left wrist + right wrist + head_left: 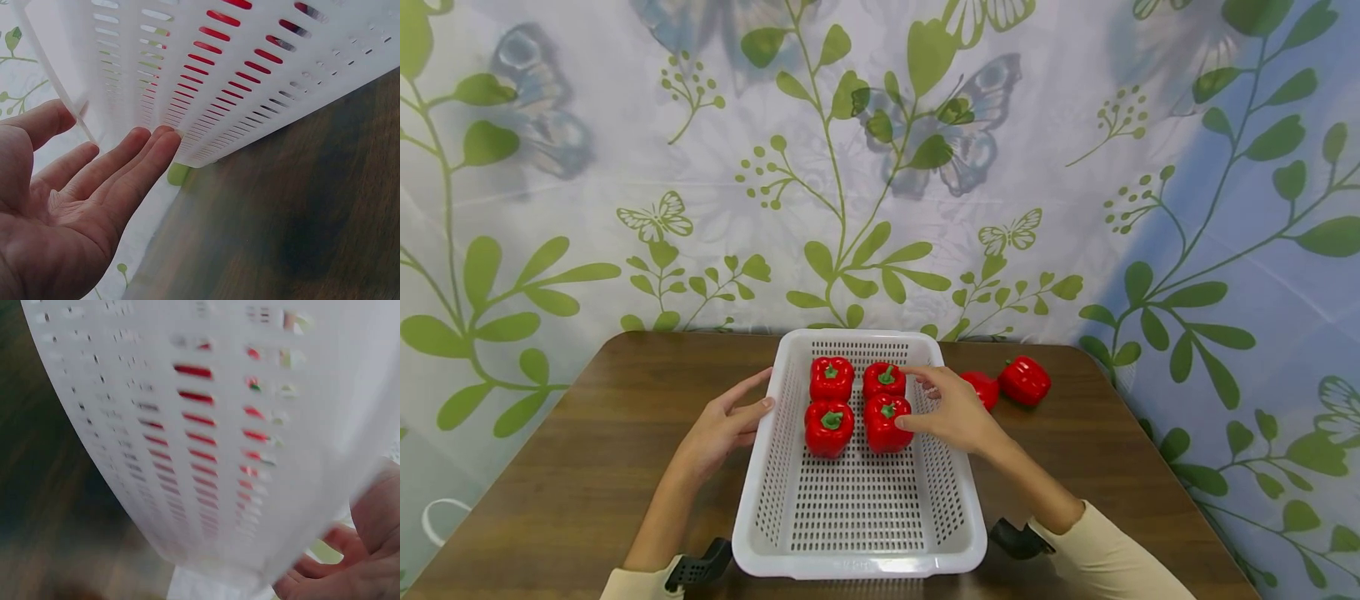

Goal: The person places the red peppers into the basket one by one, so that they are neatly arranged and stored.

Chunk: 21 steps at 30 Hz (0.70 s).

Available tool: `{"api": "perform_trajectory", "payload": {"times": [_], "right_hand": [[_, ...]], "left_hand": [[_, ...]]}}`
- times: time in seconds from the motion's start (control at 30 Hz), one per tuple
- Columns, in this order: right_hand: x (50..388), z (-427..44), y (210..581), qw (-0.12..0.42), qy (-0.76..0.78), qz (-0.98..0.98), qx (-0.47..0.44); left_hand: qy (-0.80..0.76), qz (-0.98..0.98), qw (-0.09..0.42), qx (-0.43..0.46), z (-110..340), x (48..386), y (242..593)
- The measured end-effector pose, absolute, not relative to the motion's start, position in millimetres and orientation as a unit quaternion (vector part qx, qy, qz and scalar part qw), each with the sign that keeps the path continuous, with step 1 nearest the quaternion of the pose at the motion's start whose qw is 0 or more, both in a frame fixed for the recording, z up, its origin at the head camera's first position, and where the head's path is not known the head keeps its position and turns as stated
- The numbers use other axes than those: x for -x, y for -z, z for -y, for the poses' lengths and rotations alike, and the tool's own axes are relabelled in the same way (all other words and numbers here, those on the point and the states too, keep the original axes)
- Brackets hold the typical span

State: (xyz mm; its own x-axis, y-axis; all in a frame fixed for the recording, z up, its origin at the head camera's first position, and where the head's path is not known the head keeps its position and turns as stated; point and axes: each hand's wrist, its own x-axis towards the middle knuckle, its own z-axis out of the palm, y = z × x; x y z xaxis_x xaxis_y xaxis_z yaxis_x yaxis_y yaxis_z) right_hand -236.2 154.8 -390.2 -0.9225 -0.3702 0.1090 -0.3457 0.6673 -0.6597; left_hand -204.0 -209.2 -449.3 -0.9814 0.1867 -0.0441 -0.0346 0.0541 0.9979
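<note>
A white perforated plastic basket point(857, 521) stands on the table, with red bell peppers with green stems in two rows. They are the back left pepper point(832, 379), front left pepper point(827, 433), back right pepper point(880, 385) and front right pepper point(883, 429). My left hand point(718, 433) is at the basket's left rim, its fingers extended along the outer wall point(219, 81) in the left wrist view. Over the right rim reaches my right hand point(951, 410), thumb at the front right pepper and forefinger beside the back right one. Contact is hard to tell.
Two more red peppers lie on the table to the basket's right: one point(1026, 381) on its side, the other point(983, 390) partly behind my right hand. The brown wooden table point(647, 400) ends at a leaf-patterned cloth point(865, 208) behind it.
</note>
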Motion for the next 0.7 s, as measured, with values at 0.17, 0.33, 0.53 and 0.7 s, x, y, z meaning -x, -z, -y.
{"api": "perform_trajectory", "payload": {"times": [0.17,0.33,0.53,0.7], "right_hand": [[239.5,-170.6,381.9,0.005,0.365,-0.913,0.184],[244.5,-189.4,377.8,-0.007,0.355,-0.920,0.166],[253.3,-213.3,377.2,-0.002,0.349,-0.926,0.142],[261.5,-230.9,379.8,0.002,0.345,-0.929,0.132]], "left_hand": [[-0.687,-0.720,0.081,-0.051,209.1,204.0,448.4],[-0.685,-0.722,0.082,-0.047,210.2,204.4,447.7],[-0.683,-0.725,0.082,-0.048,211.1,206.1,447.9],[-0.683,-0.724,0.083,-0.052,211.6,208.2,448.1]]}}
